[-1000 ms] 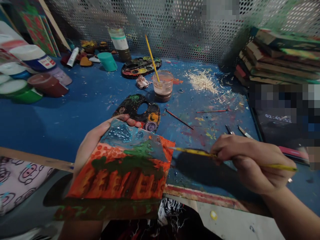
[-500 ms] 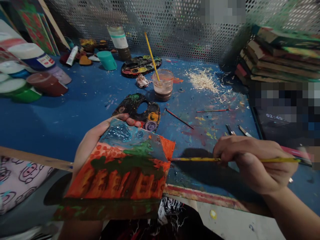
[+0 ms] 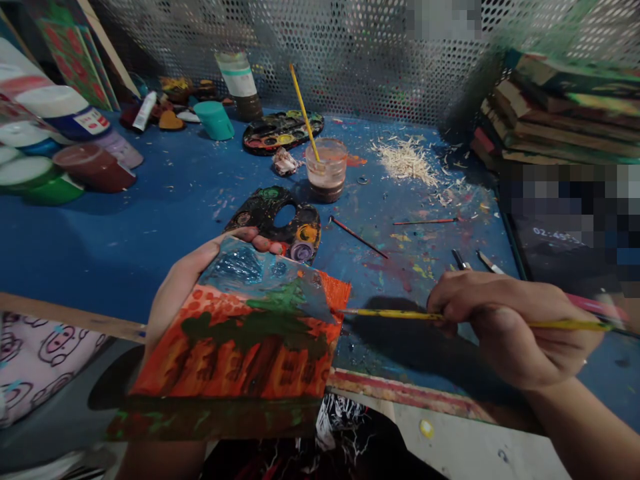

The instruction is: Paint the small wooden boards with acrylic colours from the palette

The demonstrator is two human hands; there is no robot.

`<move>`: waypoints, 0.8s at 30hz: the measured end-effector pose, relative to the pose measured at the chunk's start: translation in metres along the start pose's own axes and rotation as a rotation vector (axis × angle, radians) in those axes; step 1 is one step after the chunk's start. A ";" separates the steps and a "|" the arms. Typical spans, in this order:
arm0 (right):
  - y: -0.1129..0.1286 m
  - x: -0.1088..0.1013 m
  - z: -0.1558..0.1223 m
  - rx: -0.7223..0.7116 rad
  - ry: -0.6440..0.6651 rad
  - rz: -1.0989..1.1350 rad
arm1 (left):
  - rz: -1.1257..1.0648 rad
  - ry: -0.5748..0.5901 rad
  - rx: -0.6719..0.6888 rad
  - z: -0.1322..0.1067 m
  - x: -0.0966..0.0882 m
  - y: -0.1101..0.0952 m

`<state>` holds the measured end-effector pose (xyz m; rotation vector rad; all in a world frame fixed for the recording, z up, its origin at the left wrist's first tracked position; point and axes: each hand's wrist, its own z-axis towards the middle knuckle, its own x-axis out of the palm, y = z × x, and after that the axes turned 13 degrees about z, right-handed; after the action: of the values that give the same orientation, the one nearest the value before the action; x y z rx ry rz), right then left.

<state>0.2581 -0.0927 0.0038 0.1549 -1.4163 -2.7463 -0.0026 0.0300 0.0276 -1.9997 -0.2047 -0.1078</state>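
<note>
Paintbrush (image 3: pixel 400 314), yellow-handled, lying nearly level; pinched between thumb and fingers of the right hand (image 3: pixel 520 327), which is closed on the handle well back from the bristles. Tip at the orange right-hand edge of the painted panel (image 3: pixel 250 340), apparently touching.

Panel: held tilted in front of the person, above the near edge of the table, by the left hand (image 3: pixel 183 277), which grips its left side, fingertips showing past the far edge; the rest of that grip is hidden. Painted surface: blue sky, green tree shapes, orange and brown bands, dark green lower side.

Just beyond the left fingertips: black palette (image 3: pixel 260 212) with a thumb hole, wells of yellow, lilac and green. Behind it: clear cup (image 3: pixel 326 180) of cloudy liquid, second yellow brush (image 3: pixel 303 110) leaning in it; crumpled tissue (image 3: pixel 285 162); far palette (image 3: pixel 283 133), oval.

To the right: two thin dark brushes (image 3: pixel 358 237), lying apart; heap of pale shavings (image 3: pixel 407 162); stack of paint-marked books or boards (image 3: pixel 560 113).

To the left: teal cup (image 3: pixel 215 121); white-labelled bottle (image 3: pixel 237 87); cluster of paint tubs (image 3: pixel 95 167).

Support: blue table (image 3: pixel 175 247), paint-spattered.

Backing: perforated metal screen (image 3: pixel 350 60).
</note>
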 end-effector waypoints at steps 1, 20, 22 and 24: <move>0.000 0.000 0.000 -0.007 -0.004 0.000 | 0.011 -0.017 0.003 -0.001 0.001 0.000; 0.003 0.001 0.004 0.009 0.015 -0.023 | -0.022 -0.041 -0.015 -0.009 0.011 -0.003; 0.003 0.001 0.003 0.009 0.008 -0.026 | -0.016 -0.052 -0.012 -0.009 0.011 -0.003; 0.002 0.000 0.002 -0.021 -0.015 -0.047 | 0.001 -0.067 -0.012 -0.010 0.011 -0.003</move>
<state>0.2577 -0.0923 0.0062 0.1699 -1.4048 -2.8047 0.0081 0.0236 0.0361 -2.0165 -0.2469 -0.0414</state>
